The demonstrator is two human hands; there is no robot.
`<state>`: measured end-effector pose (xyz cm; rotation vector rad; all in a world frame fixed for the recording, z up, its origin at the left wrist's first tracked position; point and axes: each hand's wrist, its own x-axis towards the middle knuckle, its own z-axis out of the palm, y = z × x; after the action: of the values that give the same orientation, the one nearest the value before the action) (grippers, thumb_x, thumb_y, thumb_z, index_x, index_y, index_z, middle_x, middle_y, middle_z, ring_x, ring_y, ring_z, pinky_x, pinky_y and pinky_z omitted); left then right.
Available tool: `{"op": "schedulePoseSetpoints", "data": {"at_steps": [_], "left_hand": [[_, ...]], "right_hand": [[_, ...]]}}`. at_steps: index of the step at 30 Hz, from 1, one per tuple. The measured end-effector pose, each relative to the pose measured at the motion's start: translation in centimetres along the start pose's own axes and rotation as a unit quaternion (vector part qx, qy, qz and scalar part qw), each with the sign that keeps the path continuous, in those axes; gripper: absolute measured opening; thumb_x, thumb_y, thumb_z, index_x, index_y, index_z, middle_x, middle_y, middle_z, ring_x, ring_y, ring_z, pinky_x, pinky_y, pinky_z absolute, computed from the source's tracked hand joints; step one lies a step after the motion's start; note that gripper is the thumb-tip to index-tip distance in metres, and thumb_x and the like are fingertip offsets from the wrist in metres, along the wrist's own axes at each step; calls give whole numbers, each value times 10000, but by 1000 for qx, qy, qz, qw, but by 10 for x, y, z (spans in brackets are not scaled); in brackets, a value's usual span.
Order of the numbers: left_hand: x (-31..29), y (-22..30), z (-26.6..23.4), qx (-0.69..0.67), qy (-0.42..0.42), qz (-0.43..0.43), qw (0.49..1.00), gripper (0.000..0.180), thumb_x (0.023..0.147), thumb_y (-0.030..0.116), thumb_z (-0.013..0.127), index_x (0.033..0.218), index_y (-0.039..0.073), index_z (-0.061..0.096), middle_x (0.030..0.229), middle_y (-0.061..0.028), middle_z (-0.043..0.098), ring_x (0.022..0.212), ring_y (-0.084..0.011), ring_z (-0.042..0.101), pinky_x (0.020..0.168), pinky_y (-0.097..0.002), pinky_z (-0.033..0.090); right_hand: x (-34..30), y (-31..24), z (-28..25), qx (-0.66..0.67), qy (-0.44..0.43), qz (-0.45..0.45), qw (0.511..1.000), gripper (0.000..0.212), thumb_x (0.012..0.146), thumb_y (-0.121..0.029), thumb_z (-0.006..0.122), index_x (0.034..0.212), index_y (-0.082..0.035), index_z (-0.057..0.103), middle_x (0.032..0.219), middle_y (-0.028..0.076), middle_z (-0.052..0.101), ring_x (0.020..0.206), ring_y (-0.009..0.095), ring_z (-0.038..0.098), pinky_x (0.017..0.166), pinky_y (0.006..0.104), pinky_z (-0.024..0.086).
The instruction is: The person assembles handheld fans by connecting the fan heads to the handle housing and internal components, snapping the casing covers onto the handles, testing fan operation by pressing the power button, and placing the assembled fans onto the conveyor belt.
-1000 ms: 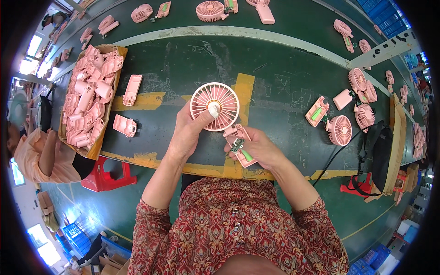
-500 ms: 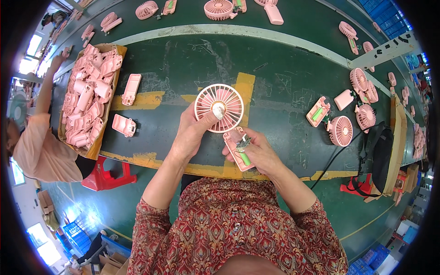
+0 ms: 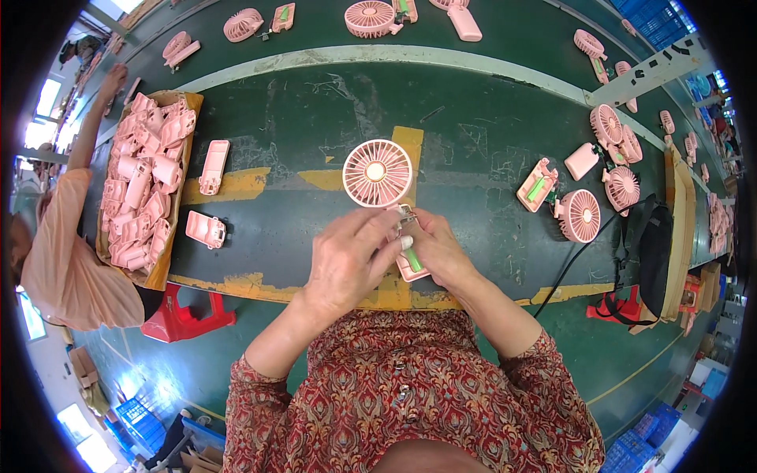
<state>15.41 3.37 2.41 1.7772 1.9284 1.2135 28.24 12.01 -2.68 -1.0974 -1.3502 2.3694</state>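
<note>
A round pink fan head (image 3: 377, 175) lies face up on the green bench, just beyond my hands. Below it, my right hand (image 3: 443, 251) grips a pink fan handle half (image 3: 412, 273) from the right, its fingers wrapped round the side. Inside this open shell shows a green cylindrical battery (image 3: 412, 258). My left hand (image 3: 348, 258) is closed over the handle's upper end, where a small circuit part (image 3: 406, 217) sits. Its thumb, with a white wrap on the tip, presses there. The left fingertips partly hide what they pinch.
A carton (image 3: 175, 189) heaped with pink shells stands at left. Two loose shells (image 3: 214, 167) lie beside it. Several fans (image 3: 582, 216) and a black cable (image 3: 569, 264) are at right. More fans (image 3: 369, 19) lie beyond the pale rail (image 3: 378, 54). A person in a peach top (image 3: 59, 252) sits at left.
My left hand has let go of the fan head, which now rests on the bench, and has moved right to the handle's upper end. My right hand still holds the handle.
</note>
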Motion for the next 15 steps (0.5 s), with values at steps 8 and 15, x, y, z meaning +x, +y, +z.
{"op": "schedulePoseSetpoints", "data": {"at_steps": [8, 15], "left_hand": [[0, -3, -4, -83, -60, -174, 980, 117, 778, 46, 669, 876, -7, 632, 771, -94, 670, 688, -159, 645, 631, -294, 519], [1, -12, -10, -57, -56, -162, 984, 104, 772, 57, 651, 848, -6, 620, 721, -128, 653, 634, -220, 663, 565, -318, 508]], "right_hand": [[3, 5, 1, 75, 4, 14, 997, 259, 958, -222, 455, 1062, 9, 509, 833, 61, 595, 653, 128, 619, 559, 228, 514], [-6, -9, -4, 99, -47, 46, 993, 321, 947, -283, 471, 1087, 3, 504, 941, 101, 608, 815, 172, 630, 690, 272, 529]]}}
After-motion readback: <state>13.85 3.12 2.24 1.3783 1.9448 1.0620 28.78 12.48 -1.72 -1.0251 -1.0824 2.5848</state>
